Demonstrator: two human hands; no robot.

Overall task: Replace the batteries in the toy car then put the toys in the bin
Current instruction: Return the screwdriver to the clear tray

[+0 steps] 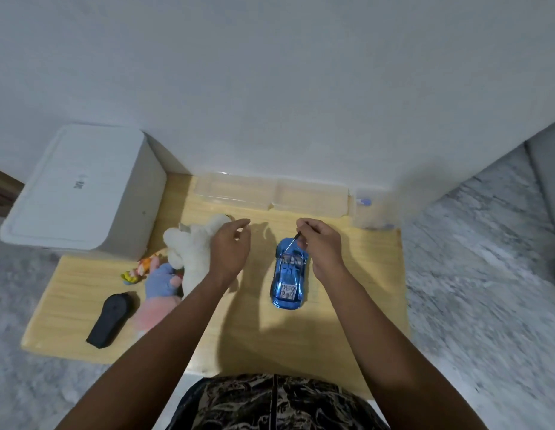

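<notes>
The right hand [319,248] is pinching a thin metal-shafted screwdriver [292,243] between thumb and fingertips, with the tip angling down toward the far end of the glossy blue toy car [288,274]. The left hand [231,249] is hovering beside the car with its fingers loosely curved and holding nothing. The car is sitting on its wheels, roof up, near the middle of the pale wooden board [363,290], between the two hands, so the underside is not showing (a battery hatch there is likely, though that is only a guess).

To the left, a white plush toy [189,246] is lying just beside the left wrist, touching a blue and pink soft toy [160,287], with a small orange and yellow figure [139,270] near them and a black remote-shaped controller [110,318] nearer the board's edge. The white lidded plastic bin [77,193] is standing at the far left with its lid on. Clear plastic trays [270,195] are lining the wall.

The main risk seems to be the car rolling or skidding if the screwdriver presses before the free hand is steadying it, letting the tip slip and scratch the shell. Any loosened screw could roll off the board onto the mottled grey floor [471,274] and be hard to find.
</notes>
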